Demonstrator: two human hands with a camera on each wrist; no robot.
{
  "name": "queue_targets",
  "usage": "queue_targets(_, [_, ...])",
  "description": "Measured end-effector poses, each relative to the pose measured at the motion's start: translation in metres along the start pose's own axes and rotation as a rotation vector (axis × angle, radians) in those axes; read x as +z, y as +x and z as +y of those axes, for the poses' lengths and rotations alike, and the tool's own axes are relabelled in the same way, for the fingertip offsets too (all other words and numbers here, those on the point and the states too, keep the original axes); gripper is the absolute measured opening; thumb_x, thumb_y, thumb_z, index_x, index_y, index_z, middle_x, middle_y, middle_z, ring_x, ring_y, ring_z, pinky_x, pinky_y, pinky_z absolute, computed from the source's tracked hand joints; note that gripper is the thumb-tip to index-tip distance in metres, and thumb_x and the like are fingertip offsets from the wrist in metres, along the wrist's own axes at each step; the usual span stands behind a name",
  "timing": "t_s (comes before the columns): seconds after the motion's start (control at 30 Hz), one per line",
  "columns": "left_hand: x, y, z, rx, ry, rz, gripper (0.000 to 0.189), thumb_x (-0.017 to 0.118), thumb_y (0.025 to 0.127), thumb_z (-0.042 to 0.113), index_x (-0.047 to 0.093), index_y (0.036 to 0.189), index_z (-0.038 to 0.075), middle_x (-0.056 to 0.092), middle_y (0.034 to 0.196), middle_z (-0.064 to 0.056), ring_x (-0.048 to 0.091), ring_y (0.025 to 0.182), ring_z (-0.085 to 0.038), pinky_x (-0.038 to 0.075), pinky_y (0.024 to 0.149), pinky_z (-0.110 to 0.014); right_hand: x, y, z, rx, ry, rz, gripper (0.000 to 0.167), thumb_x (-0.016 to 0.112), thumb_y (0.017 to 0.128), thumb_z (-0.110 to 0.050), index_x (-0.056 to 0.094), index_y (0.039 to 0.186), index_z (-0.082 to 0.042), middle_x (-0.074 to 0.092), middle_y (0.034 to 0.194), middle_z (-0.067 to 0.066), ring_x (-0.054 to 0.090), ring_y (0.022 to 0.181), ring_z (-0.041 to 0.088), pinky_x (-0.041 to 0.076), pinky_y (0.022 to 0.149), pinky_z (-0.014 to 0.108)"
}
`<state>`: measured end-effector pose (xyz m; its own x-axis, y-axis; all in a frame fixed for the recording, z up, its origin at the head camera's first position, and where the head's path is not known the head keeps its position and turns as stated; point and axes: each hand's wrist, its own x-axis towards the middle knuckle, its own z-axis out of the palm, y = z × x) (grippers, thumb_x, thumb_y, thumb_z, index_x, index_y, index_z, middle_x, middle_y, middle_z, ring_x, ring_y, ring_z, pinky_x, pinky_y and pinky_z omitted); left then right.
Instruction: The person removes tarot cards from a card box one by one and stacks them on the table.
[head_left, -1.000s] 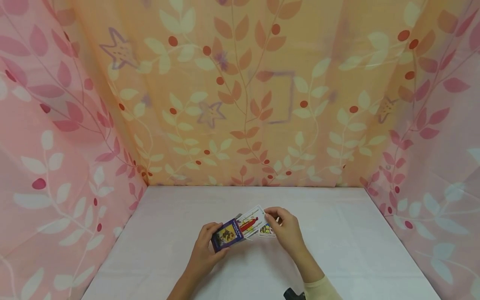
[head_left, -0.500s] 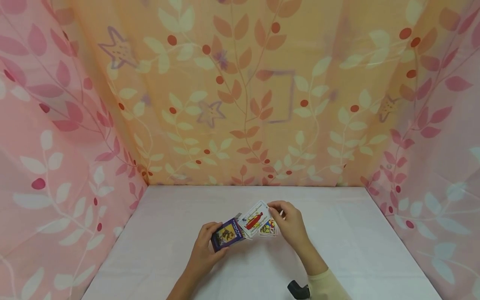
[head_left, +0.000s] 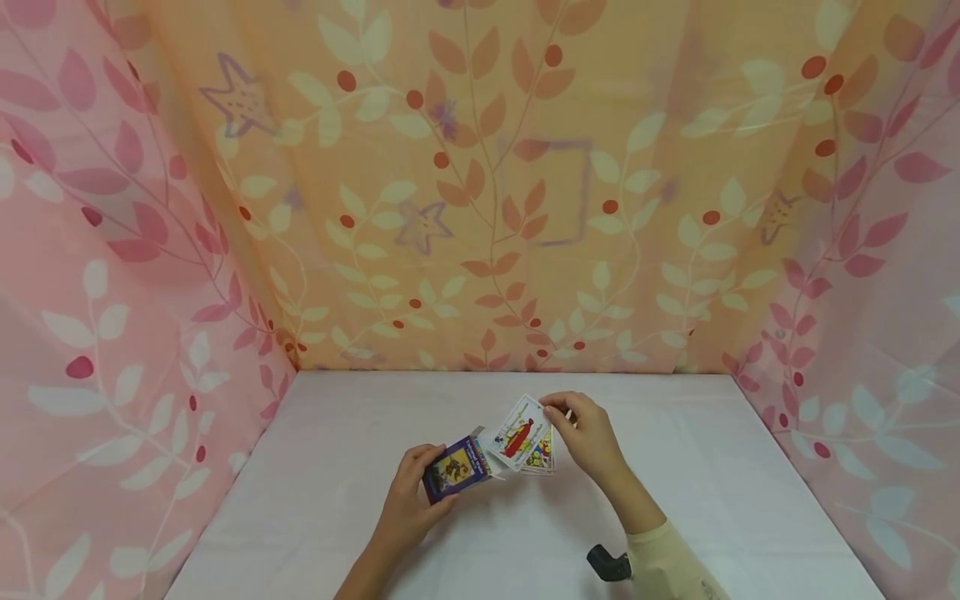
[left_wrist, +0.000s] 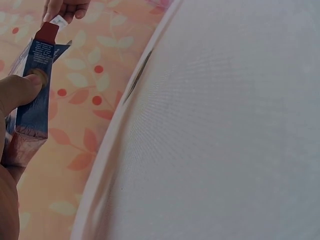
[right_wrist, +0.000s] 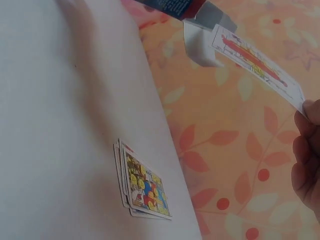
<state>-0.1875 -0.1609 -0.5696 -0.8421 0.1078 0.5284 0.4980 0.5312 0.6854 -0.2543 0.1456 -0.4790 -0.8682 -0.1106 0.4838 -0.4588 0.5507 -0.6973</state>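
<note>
My left hand (head_left: 412, 492) grips a dark blue card box (head_left: 456, 469) between thumb and fingers, tilted above the table, its flaps standing open at the right end. In the left wrist view the thumb presses the side of the box (left_wrist: 37, 107). My right hand (head_left: 588, 433) pinches one corner of a white playing card (head_left: 517, 435) with a red and yellow picture. That card hangs just off the box's open end. Below it a small stack of colourful cards (right_wrist: 147, 187) lies on the table, partly hidden by the held card in the head view.
A white cloth covers the table (head_left: 315, 450). Patterned curtains (head_left: 480, 208) enclose its back and both sides. Near the right sleeve, a black angular object (head_left: 607, 563) shows at the forearm.
The card has come out of the box, drawn up and to the right by my right hand. My left hand and the box have hardly moved.
</note>
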Motion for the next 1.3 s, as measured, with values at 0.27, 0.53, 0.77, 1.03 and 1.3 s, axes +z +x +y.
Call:
queue_targets(0.27, [0.002, 0.000, 0.002, -0.014, 0.003, -0.016, 0.089, 0.095, 0.072, 0.012, 0.050, 0.146, 0.030, 0.049, 0.140, 0.009, 0.054, 0.127, -0.012, 0.049, 0.109, -0.030, -0.007, 0.009, 0.008, 0.000, -0.016, -0.045, 0.010, 0.071, 0.097, -0.012, 0.075, 0.106, -0.014, 0.069, 0.094, -0.003, 0.057, 0.084, 0.013, 0.049, 0.072, 0.027])
queue_targets(0.53, [0.002, 0.000, 0.003, -0.029, -0.011, -0.019, 0.088, 0.094, 0.071, 0.010, 0.051, 0.145, 0.030, 0.050, 0.140, 0.008, 0.053, 0.128, -0.012, 0.050, 0.109, -0.035, -0.009, 0.021, 0.020, 0.001, -0.033, -0.086, 0.010, 0.068, 0.099, -0.014, 0.074, 0.107, -0.015, 0.068, 0.095, -0.004, 0.057, 0.087, 0.015, 0.049, 0.076, 0.031])
queue_targets(0.77, [0.001, 0.000, 0.001, -0.035, -0.013, -0.015, 0.088, 0.095, 0.070, 0.008, 0.052, 0.145, 0.027, 0.050, 0.141, 0.008, 0.054, 0.128, -0.013, 0.050, 0.108, -0.035, -0.007, 0.029, 0.029, 0.059, -0.019, -0.112, 0.010, 0.067, 0.100, -0.016, 0.074, 0.107, -0.017, 0.068, 0.096, -0.003, 0.056, 0.088, 0.017, 0.048, 0.076, 0.033])
queue_targets(1.03, [0.000, 0.000, 0.002, -0.042, -0.017, -0.018, 0.085, 0.094, 0.071, 0.008, 0.054, 0.145, 0.019, 0.050, 0.141, 0.006, 0.054, 0.128, -0.013, 0.050, 0.108, -0.035, -0.002, 0.033, 0.041, 0.127, 0.020, -0.138, 0.010, 0.065, 0.101, -0.017, 0.074, 0.107, -0.016, 0.068, 0.098, 0.000, 0.056, 0.090, 0.020, 0.048, 0.079, 0.035])
queue_targets(1.3, [-0.002, 0.000, 0.003, -0.028, -0.025, -0.015, 0.085, 0.094, 0.071, 0.008, 0.054, 0.144, 0.023, 0.050, 0.140, 0.006, 0.054, 0.127, -0.014, 0.050, 0.108, -0.031, 0.008, 0.036, 0.054, 0.155, 0.010, -0.170, 0.011, 0.065, 0.101, -0.018, 0.074, 0.109, -0.016, 0.070, 0.102, 0.000, 0.058, 0.097, 0.021, 0.048, 0.086, 0.039])
